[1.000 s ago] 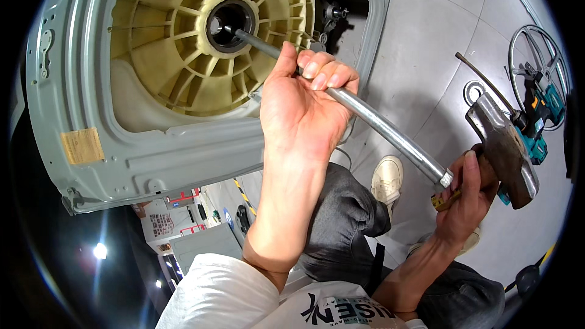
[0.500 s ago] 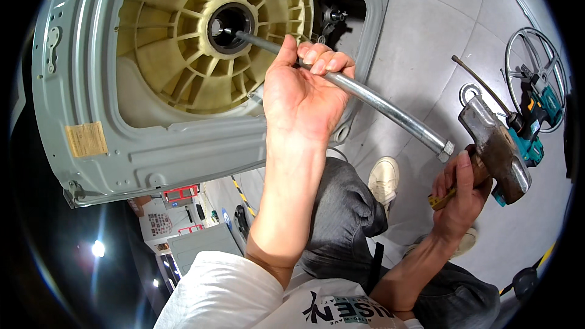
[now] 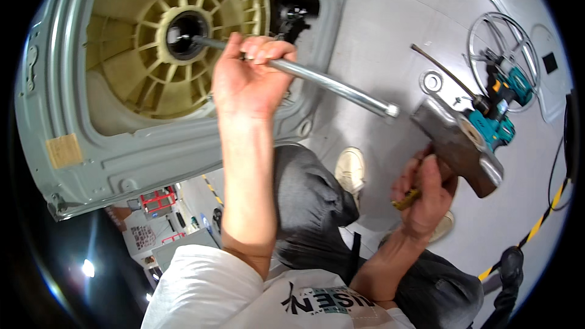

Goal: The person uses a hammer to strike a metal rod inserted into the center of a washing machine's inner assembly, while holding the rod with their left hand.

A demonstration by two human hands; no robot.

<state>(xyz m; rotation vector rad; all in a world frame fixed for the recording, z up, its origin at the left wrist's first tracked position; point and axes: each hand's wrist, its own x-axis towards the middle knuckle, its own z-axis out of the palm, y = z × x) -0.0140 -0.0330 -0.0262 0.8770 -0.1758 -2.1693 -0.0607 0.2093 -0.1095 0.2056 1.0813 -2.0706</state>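
Head view: a rod (image 3: 332, 82) is held in the left hand (image 3: 251, 76), whose fingers are wrapped around it closer to its thin end. Its long axis is laid from between nine and ten o'clock, where the thin end is pointed into the dark middle of the hub (image 3: 181, 29), to between three and four o'clock, where the thick outer end is left free. Whether anything is touched inside cannot be told. A hammer (image 3: 457, 145) is clamped by its handle in the right hand (image 3: 425, 192), well apart from the left, at about four o'clock from it. To that outer end the right hand is nearer, placed at about five o'clock from it; the hammer's head is held just beside it, toward four o'clock, with a gap left between them.
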